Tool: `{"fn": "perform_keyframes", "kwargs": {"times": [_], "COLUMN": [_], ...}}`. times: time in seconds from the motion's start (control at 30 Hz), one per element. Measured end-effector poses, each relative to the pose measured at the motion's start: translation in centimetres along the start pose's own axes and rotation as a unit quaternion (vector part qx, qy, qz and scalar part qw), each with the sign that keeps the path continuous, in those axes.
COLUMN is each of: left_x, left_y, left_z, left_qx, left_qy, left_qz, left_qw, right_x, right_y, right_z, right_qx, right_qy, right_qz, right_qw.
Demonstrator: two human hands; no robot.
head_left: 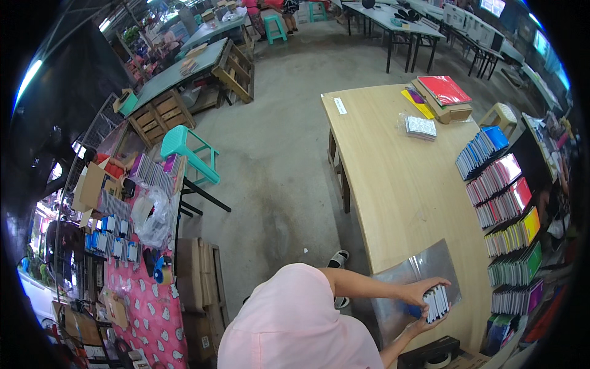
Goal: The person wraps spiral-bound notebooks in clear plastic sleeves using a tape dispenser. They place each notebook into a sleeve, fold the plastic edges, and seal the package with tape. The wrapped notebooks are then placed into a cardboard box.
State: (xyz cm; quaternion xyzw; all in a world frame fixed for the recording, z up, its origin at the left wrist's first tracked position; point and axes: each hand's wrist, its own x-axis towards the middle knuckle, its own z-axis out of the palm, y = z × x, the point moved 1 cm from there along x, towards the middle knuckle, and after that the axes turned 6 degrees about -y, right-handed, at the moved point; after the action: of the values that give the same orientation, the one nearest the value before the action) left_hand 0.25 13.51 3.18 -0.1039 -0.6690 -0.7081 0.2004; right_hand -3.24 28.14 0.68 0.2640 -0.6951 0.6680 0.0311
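A concrete-floored workroom holds a long pale wooden surface (399,178). At its five o'clock end both hands, left (424,290) and right (423,323), clasp a small stack of white booklets (437,302) over a clear plastic bag (413,273). Rows of coloured booklets (505,221) line the three o'clock edge.

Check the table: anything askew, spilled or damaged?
Nothing stands out. Both hands, left and right, hold a small stack of white booklets over a clear plastic bag at the table edge. The coloured booklet rows lie in orderly fans along the right side. No spill or damage shows.
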Motion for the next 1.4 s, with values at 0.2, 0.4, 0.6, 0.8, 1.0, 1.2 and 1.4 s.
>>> {"fn": "perform_keyframes", "kwargs": {"times": [0.2, 0.4, 0.6, 0.8, 1.0, 1.2, 1.4], "left_x": [-1.7, -0.8, -1.0, -0.9, -0.1, 0.5, -0.2], "left_y": [0.6, 0.2, 0.0, -3.3, -2.5, -3.4, -3.0], "left_z": [0.5, 0.1, 0.2, 0.2, -1.5, -1.3, -1.2], "left_qx": [-0.008, 0.103, 0.021, 0.108, 0.011, 0.025, 0.083], "left_qy": [-0.026, 0.043, -0.060, -0.042, -0.075, -0.074, -0.029], "left_qz": [-0.109, 0.042, -0.136, -0.145, -0.186, -0.188, -0.123], "left_qw": [0.994, 0.993, 0.989, 0.983, 0.980, 0.979, 0.989], "right_x": [-1.5, -0.6, -2.3, -2.5, 0.8, -0.5, 0.0], "right_y": [0.3, -1.2, 4.9, 7.5, 1.3, 1.9, 3.1], "right_z": [0.1, 0.6, -1.4, -1.2, 3.6, 2.5, 2.9], "right_qx": [-0.027, -0.058, 0.034, 0.011, 0.159, 0.145, 0.173], "right_qy": [0.018, 0.045, 0.124, 0.140, 0.152, 0.134, 0.133], "right_qz": [0.009, -0.076, 0.067, 0.036, 0.103, 0.132, 0.192], "right_qw": [0.999, 0.994, 0.989, 0.989, 0.970, 0.971, 0.957]}}
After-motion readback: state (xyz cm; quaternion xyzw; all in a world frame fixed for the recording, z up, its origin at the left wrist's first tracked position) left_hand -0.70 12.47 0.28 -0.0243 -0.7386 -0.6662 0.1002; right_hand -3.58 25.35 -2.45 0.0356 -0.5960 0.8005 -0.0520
